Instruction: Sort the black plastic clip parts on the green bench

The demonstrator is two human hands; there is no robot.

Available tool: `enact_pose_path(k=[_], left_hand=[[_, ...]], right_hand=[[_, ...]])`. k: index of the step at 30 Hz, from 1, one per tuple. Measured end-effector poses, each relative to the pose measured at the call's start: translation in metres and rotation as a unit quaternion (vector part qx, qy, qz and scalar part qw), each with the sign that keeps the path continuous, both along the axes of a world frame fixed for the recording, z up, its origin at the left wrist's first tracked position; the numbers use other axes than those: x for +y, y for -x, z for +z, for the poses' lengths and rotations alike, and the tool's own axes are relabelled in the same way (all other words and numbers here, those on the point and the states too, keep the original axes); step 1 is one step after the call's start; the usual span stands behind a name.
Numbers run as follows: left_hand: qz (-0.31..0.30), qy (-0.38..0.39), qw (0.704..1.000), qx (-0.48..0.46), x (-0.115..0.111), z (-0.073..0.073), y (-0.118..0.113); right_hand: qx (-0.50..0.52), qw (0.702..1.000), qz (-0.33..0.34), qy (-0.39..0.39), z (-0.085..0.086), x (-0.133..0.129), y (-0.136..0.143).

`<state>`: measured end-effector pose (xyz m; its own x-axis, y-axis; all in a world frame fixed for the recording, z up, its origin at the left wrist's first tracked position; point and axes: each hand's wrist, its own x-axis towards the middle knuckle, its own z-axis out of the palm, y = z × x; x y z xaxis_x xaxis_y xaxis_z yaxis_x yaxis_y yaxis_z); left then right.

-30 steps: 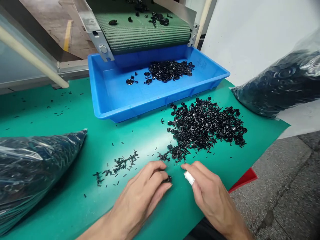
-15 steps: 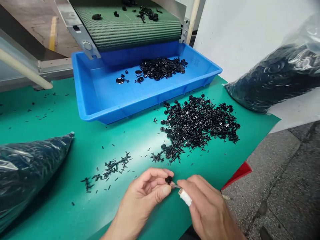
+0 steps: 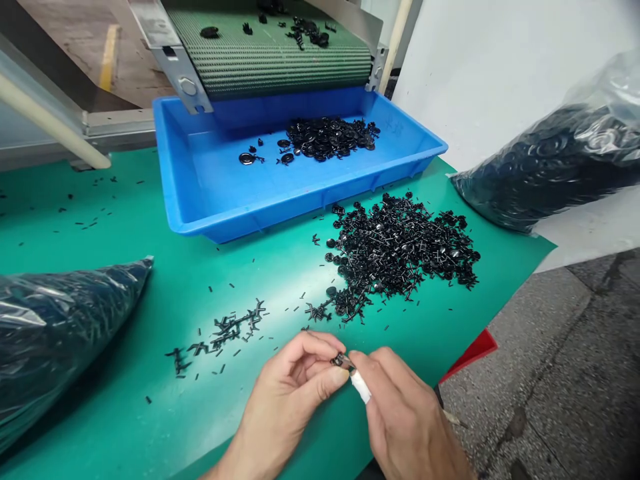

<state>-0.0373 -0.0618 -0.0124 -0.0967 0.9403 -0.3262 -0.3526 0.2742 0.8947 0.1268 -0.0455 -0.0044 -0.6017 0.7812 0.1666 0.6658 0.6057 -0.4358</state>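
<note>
My left hand (image 3: 295,393) pinches a small black part (image 3: 340,360) between thumb and fingers, low in the middle of the view. Close beside it on the right, my right hand (image 3: 400,407) is closed around a thin tool with a white wrapping (image 3: 361,387); its tip meets the black part. Just beyond the hands lies a large pile of small black parts (image 3: 400,247) on the green table (image 3: 200,427). A smaller scatter of branched black pieces (image 3: 233,330) rests to the left of my hands.
Beneath a green conveyor belt (image 3: 280,63) stands a blue tray (image 3: 225,193) holding black parts. Filled plastic bags lie at the left (image 3: 60,333) and the right (image 3: 545,160). Something red (image 3: 470,353) shows below the table's right edge.
My right hand has moved slightly left, bringing the tool against the black part in my left hand. The whole view has shifted a little.
</note>
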Motion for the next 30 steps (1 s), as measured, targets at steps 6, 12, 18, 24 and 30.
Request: enact_pose_path(k=[6,12,18,24,30], left_hand=[[0.003,-0.014,0.997,0.070,-0.004,-0.002,-0.001],[-0.015,-0.028,0.992,0.123,-0.005,-0.003,-0.001],[0.000,-0.028,0.994,0.106,-0.004,-0.004,-0.001],[-0.009,-0.032,0.991,0.132,-0.003,-0.004,0.001],[-0.054,-0.019,0.988,0.146,-0.003,-0.003,0.003]], right_hand=[[0.001,0.995,-0.048,-0.091,-0.003,-0.005,0.009],[-0.037,0.996,-0.024,-0.080,-0.004,-0.005,0.004],[-0.007,0.996,-0.023,-0.085,-0.010,-0.007,0.006],[0.013,0.998,-0.051,0.030,-0.001,-0.001,0.008],[0.020,0.974,-0.051,0.219,0.008,0.013,-0.004]])
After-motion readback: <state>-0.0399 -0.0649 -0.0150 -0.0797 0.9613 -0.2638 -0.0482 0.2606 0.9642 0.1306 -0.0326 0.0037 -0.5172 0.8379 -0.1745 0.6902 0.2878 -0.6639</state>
